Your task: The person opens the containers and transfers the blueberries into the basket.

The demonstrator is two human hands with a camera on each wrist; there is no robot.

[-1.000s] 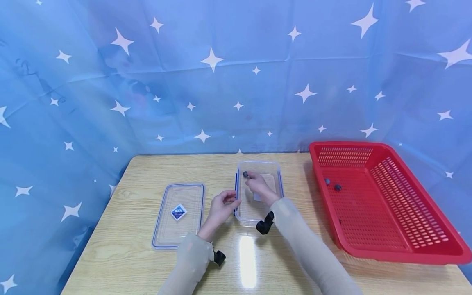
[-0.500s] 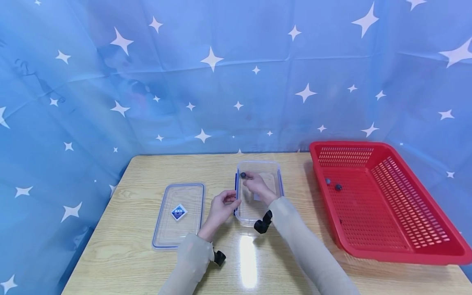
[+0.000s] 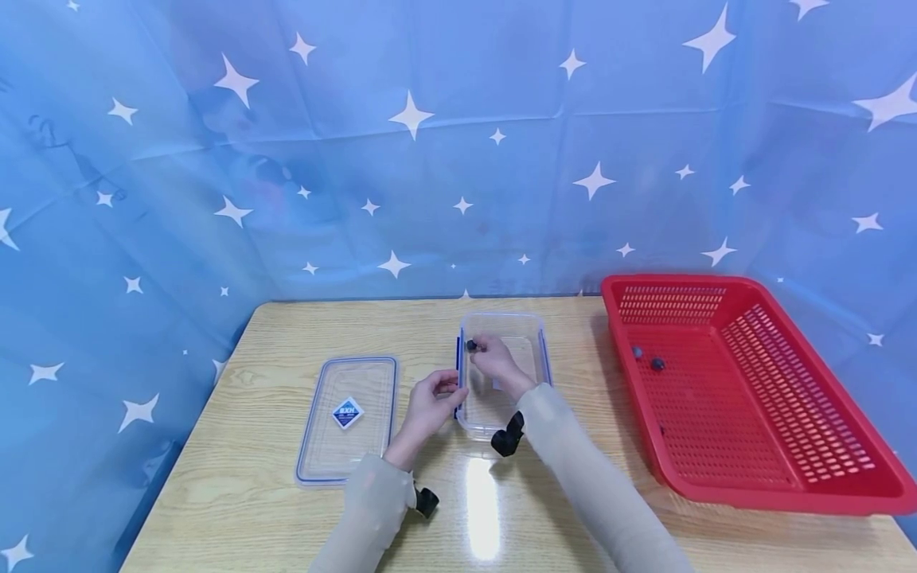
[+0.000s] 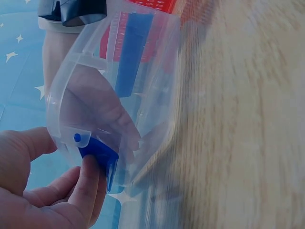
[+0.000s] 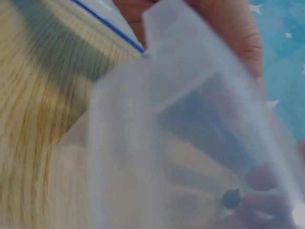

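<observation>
A clear plastic food container (image 3: 487, 406) with blue side latches stands on the table in the head view. My left hand (image 3: 428, 402) holds its left wall. In the left wrist view the thumb lies at the rim and the fingers curl against the blue latch (image 4: 106, 155), which hangs down. Inside the container, my right hand (image 3: 497, 362) pinches a blueberry (image 3: 471, 345) near the left wall. Through the cloudy wall in the right wrist view, the fingertips meet that dark blueberry (image 5: 232, 199). The container's flat lid (image 3: 358, 446) lies to the left.
A red plastic basket (image 3: 838, 390) stands at the right of the wooden table (image 3: 236, 414). In it lie a dark blueberry (image 3: 657, 364) and a paler one (image 3: 637, 352). A blue curtain (image 3: 344, 159) with white stars hangs behind the table.
My right hand has shifted slightly left and then a little nearer inside the container, the blueberry moving with it. My left hand has stayed in place.
</observation>
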